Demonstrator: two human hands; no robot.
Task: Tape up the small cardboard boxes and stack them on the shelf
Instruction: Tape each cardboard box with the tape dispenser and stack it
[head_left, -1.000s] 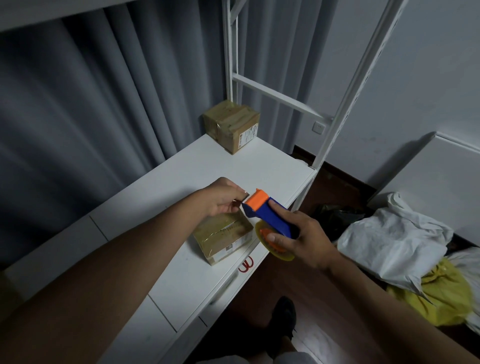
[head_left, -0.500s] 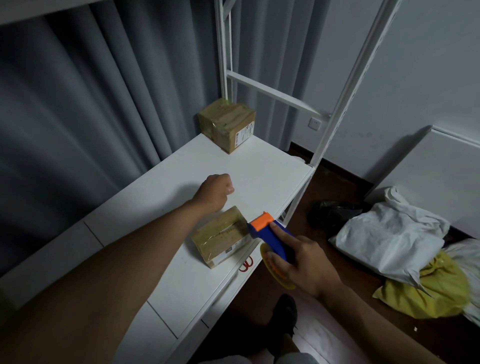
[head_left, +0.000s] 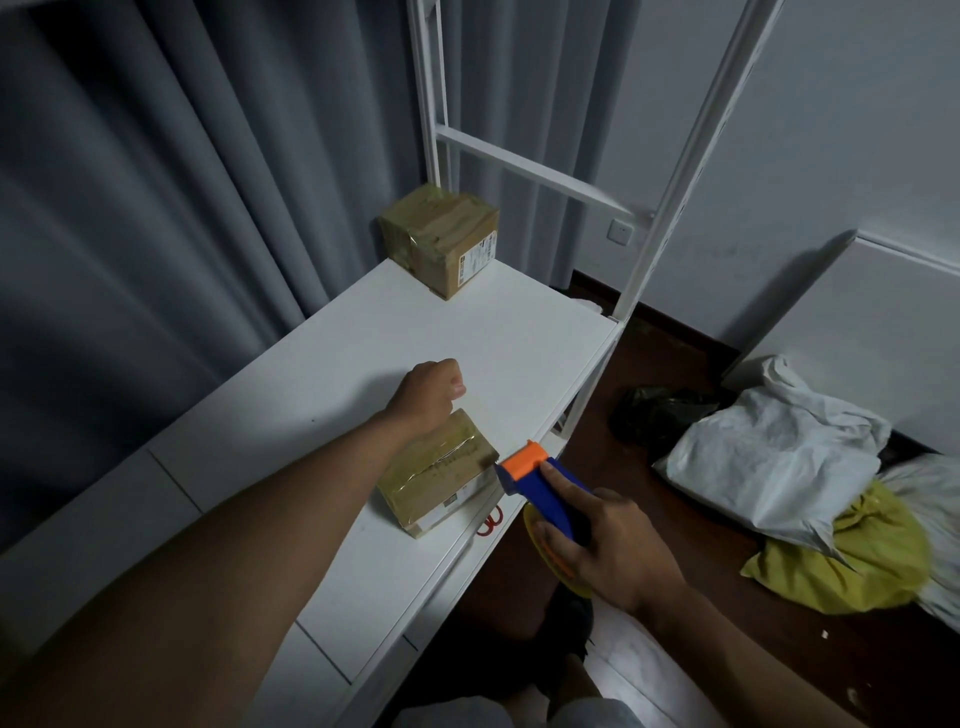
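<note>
- Gripping a blue-and-orange plastic tape dispenser (head_left: 540, 480), the right hand (head_left: 608, 551) holds it against a glossy taped cardboard box (head_left: 441, 475).
- Left hand (head_left: 431, 389) curled into a fist past the box; whether it pinches tape, cannot tell.

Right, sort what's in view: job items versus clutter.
Job: near box, far box, tape gun in right hand, left hand, shelf.
Clutter: scissors, white bag, yellow bag, black bag, curtain.

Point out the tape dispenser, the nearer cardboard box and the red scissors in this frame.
tape dispenser (head_left: 540, 480): head view, on its blue body below the orange head.
nearer cardboard box (head_left: 441, 475): head view, on its taped top face.
red scissors (head_left: 491, 521): head view, on a red handle loop.
</note>
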